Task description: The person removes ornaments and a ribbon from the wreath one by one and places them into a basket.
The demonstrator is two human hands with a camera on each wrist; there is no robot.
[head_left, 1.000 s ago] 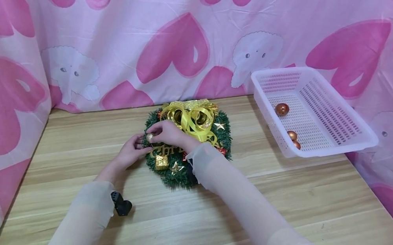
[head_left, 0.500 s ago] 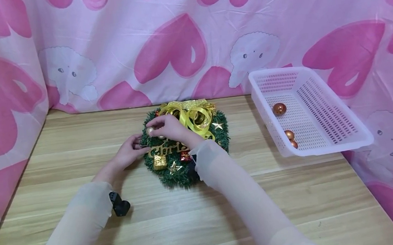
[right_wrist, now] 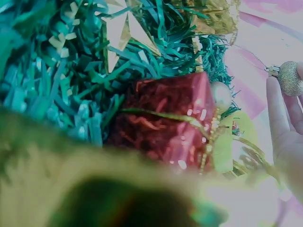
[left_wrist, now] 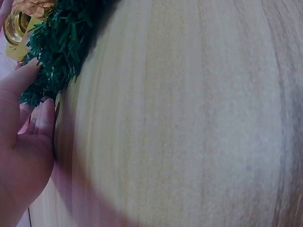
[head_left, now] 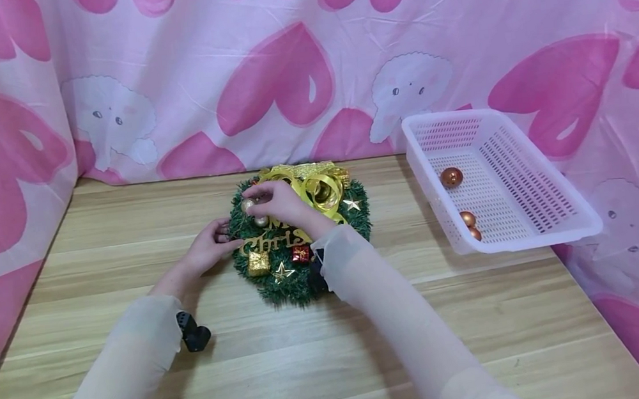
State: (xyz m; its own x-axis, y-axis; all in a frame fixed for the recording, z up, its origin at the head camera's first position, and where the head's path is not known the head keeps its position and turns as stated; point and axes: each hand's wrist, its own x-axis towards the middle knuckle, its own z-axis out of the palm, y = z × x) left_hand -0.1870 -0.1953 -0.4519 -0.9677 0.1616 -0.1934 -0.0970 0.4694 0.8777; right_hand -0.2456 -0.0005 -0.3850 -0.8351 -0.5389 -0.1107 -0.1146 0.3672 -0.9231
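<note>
A green tinsel Christmas wreath (head_left: pixel 299 293) lies on the wooden table, carrying gold lettering (head_left: pixel 268 241), a gold star (head_left: pixel 283 272), a gold gift box (head_left: pixel 259 263), a red gift box (head_left: pixel 300 253) and yellow ribbon (head_left: pixel 324 192). My left hand (head_left: pixel 206 252) grips its left edge; in the left wrist view the thumb lies over the tinsel (left_wrist: pixel 66 47) with fingers below. Above the wreath's upper left, my right hand (head_left: pixel 282 204) pinches a glittery gold bauble (head_left: pixel 247 206); the right wrist view shows its cap and thin string. Another gold bauble (head_left: pixel 261 220) sits just beneath.
At the right stands a white perforated plastic basket (head_left: pixel 532 244) with several copper baubles (head_left: pixel 451 177) along its left side. A pink heart-patterned curtain (head_left: pixel 169 79) encloses the table's back and sides. A black wrist camera (head_left: pixel 196 333) sticks out from the left sleeve.
My right hand has lifted slightly and shifted a little right with the gold bauble, uncovering more lettering and the red gift box. My left hand keeps its place at the wreath's edge.
</note>
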